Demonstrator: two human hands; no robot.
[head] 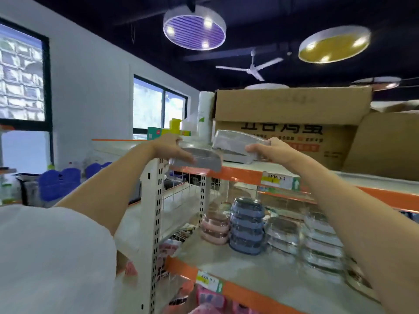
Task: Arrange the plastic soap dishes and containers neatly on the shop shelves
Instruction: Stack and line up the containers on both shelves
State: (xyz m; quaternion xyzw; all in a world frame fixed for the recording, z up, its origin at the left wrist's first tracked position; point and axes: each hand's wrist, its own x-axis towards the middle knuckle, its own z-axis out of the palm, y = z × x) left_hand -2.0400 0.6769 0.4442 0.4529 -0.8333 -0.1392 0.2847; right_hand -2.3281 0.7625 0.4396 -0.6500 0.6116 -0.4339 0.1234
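My left hand (174, 149) grips a grey soap dish with a clear lid (204, 158) at the front edge of the top shelf (240, 173). My right hand (269, 150) holds a second grey clear-lidded dish (235, 141), tilted and raised over another grey dish lying on that shelf. On the shelf below (226, 259) stand stacks of dishes: pink (214, 227), blue (247, 227) and clear ones (322, 241).
Large cardboard boxes (292, 114) fill the back right of the top shelf. A white roll (205, 114) and a green box (158, 132) stand at its back left. A perforated upright post (156, 211) is at the shelf's left end. Pink goods lie lower down.
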